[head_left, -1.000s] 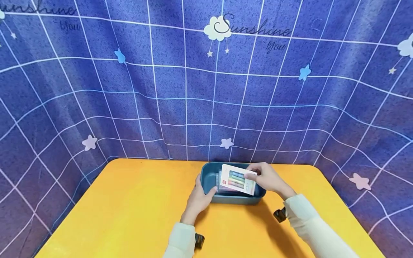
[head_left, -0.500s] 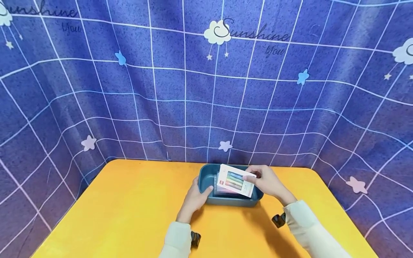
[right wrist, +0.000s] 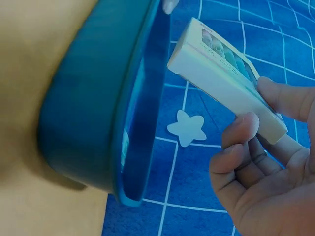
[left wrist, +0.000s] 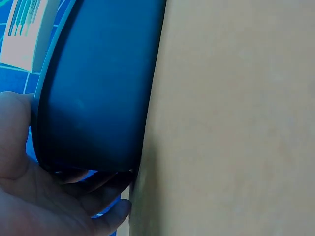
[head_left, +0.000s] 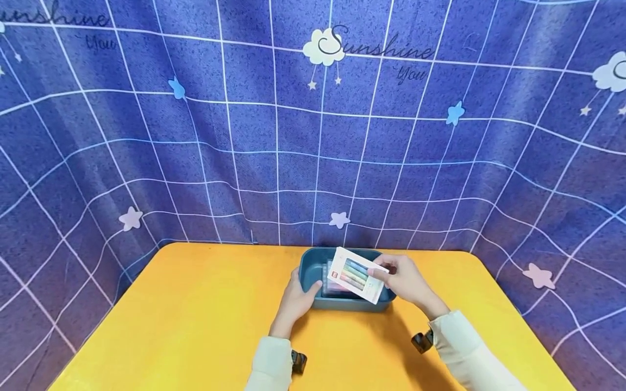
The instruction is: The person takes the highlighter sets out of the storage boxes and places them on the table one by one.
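A dark teal plastic bin (head_left: 308, 274) stands on the yellow table. My left hand (head_left: 295, 298) grips its left end, thumb over the rim and fingers round the outside, as the left wrist view also shows. My right hand (head_left: 403, 276) pinches a white box of coloured pens (head_left: 353, 276) by its right end, thumb on the front face. A window in the box (right wrist: 221, 73) shows several pastel pens. It is held tilted above the bin, apart from the rim in the right wrist view. Beneath it, partly hidden, a clear case (head_left: 332, 290) lies inside the bin.
The yellow table (head_left: 205, 315) extends to both sides and in front of the bin. A blue grid-patterned curtain (head_left: 254, 136) with stars and clouds hangs behind and at both sides. Dark wrist cameras (head_left: 423, 341) are strapped under both sleeves.
The box of pens has turned a little clockwise over the bin, its lower right corner now nearer the front rim. My left hand keeps its grip on the bin's left end.
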